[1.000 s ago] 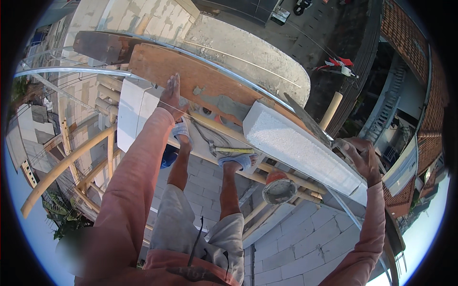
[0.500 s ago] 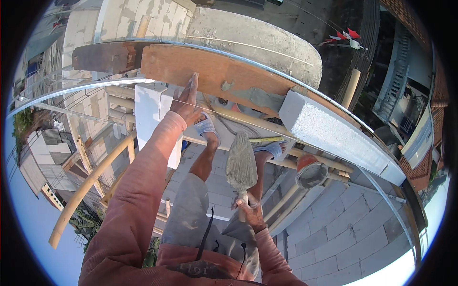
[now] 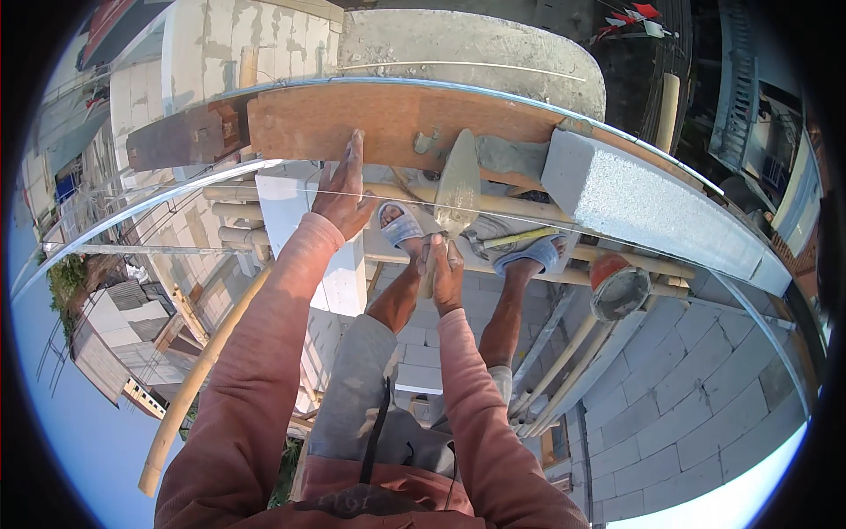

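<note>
My right hand (image 3: 444, 269) grips the handle of a trowel (image 3: 458, 183), whose pointed blade reaches up to the wooden board (image 3: 352, 115). The blade is smeared with grey mortar. Beside its tip, wet mortar (image 3: 511, 157) lies along the board, next to the long white block (image 3: 652, 185) on the right. My left hand (image 3: 344, 189) is open, its fingers stretched up against the board's lower part, just right of another white block (image 3: 286, 207). A thin string runs across in front of both hands.
Below the board, a hammer (image 3: 507, 239) with a yellow handle lies between my slippered feet. A bucket (image 3: 619, 289) with grey residue hangs or stands by bamboo poles (image 3: 564, 370) at the right. A long bamboo pole (image 3: 198, 388) slants at the left. The ground lies far below.
My right hand has carried the trowel up and forward, from near my knees to the board with the mortar. My left hand stays at the board. The view has shifted slightly.
</note>
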`<state>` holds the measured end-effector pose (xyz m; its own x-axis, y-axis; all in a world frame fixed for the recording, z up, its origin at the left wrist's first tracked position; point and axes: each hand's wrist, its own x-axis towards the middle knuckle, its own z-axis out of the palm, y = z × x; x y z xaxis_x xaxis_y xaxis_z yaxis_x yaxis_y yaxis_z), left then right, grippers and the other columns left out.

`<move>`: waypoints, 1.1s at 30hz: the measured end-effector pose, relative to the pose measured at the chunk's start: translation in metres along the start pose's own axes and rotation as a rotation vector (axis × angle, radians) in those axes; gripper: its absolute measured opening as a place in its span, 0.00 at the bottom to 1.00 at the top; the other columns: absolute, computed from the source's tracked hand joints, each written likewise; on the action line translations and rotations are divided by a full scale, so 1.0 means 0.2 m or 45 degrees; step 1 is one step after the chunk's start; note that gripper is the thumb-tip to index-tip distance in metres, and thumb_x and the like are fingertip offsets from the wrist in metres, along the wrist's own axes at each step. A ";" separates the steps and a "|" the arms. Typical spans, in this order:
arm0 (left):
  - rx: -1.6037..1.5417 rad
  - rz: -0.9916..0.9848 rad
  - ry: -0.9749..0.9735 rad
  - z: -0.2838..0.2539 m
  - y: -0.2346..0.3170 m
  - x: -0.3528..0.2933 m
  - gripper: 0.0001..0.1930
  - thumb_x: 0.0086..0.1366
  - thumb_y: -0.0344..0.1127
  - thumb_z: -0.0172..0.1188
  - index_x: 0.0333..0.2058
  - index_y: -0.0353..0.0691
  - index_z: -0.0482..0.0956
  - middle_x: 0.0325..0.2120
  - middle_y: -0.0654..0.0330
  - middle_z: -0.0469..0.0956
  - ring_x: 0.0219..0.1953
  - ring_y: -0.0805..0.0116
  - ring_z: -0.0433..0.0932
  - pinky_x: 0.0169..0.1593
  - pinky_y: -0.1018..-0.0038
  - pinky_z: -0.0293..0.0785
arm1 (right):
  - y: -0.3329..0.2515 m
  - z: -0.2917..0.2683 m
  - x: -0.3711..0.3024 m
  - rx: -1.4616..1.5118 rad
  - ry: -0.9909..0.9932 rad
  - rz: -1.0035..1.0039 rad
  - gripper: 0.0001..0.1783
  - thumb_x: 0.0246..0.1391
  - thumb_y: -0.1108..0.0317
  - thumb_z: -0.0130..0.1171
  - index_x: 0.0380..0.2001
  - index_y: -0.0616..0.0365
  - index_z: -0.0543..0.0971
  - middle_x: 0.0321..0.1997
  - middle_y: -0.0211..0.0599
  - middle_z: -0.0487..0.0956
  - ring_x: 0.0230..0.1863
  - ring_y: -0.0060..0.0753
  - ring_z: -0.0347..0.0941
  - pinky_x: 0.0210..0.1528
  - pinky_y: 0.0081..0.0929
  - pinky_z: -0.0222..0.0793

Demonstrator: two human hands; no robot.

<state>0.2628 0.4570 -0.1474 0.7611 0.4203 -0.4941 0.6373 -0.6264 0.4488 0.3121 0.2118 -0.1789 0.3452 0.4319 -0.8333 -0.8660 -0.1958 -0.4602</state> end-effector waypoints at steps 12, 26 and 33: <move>0.062 -0.025 -0.020 0.03 0.03 0.02 0.60 0.60 0.36 0.69 0.76 0.40 0.28 0.77 0.45 0.41 0.77 0.44 0.46 0.74 0.42 0.51 | 0.04 -0.16 -0.17 -0.844 0.121 -0.257 0.25 0.71 0.51 0.51 0.53 0.65 0.76 0.47 0.55 0.80 0.47 0.53 0.78 0.50 0.39 0.72; 0.164 -0.090 0.032 0.02 0.19 0.05 0.54 0.59 0.32 0.66 0.77 0.49 0.38 0.76 0.44 0.43 0.77 0.43 0.45 0.75 0.42 0.43 | -0.12 -0.40 -0.12 -0.907 0.675 -0.514 0.24 0.68 0.56 0.59 0.53 0.67 0.78 0.41 0.48 0.79 0.39 0.44 0.78 0.43 0.38 0.73; 0.343 0.154 0.243 0.16 0.58 0.18 0.46 0.56 0.33 0.67 0.72 0.55 0.54 0.76 0.45 0.41 0.77 0.36 0.36 0.73 0.31 0.32 | -0.26 -0.41 0.03 -0.614 0.285 -0.283 0.23 0.67 0.54 0.61 0.53 0.63 0.80 0.19 0.28 0.72 0.20 0.19 0.67 0.23 0.23 0.64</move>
<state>0.3607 0.3793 -0.1369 0.8542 0.4317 -0.2899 0.5058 -0.8191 0.2706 0.3897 0.1515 -0.1846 0.6137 0.3220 -0.7209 -0.5189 -0.5237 -0.6757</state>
